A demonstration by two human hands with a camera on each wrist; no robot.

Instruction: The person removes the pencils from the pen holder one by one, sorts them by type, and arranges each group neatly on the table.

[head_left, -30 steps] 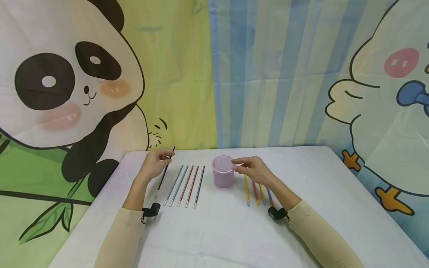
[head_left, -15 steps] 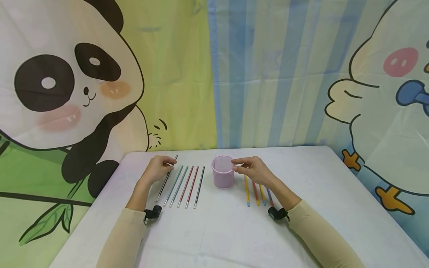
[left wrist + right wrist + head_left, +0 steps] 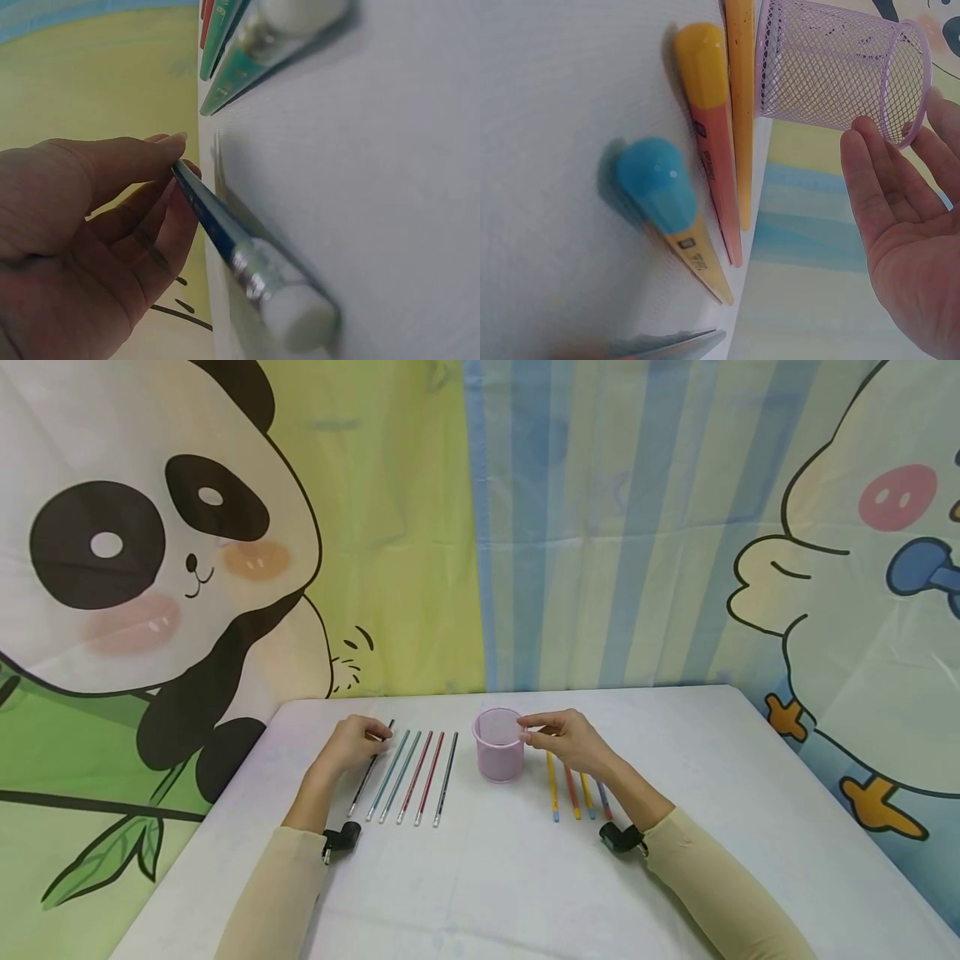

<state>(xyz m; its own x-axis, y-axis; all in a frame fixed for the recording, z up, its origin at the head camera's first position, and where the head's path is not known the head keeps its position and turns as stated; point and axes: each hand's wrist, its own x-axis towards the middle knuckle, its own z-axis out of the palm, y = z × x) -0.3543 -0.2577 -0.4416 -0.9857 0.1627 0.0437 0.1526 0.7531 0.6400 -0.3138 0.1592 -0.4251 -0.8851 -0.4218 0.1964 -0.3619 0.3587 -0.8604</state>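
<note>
My left hand (image 3: 354,745) pinches a dark pencil (image 3: 214,225) near its far end, between thumb and fingertips. The pencil's silver ferrule and white eraser point toward me, at or just over the tabletop. Right of it lie two teal pencils (image 3: 388,777), two red pencils (image 3: 415,778) and another dark pencil (image 3: 446,779), side by side. A lilac mesh pen cup (image 3: 500,762) stands upright beyond them. With thumb and fingers, my right hand (image 3: 570,741) holds the cup's rim on its right side. No pencil shows inside the mesh in the right wrist view.
Under my right forearm lie several pencils with coloured ends: a yellow pencil (image 3: 553,789), an orange-red pencil (image 3: 714,157), a yellow one with a blue end (image 3: 671,202), and a blue one (image 3: 603,800). The white table (image 3: 480,893) ends at a printed curtain (image 3: 600,527).
My left hand has lowered the dark pencil toward the table and moved slightly right, closer to the row of pencils. The right hand and pen cup have stayed still.
</note>
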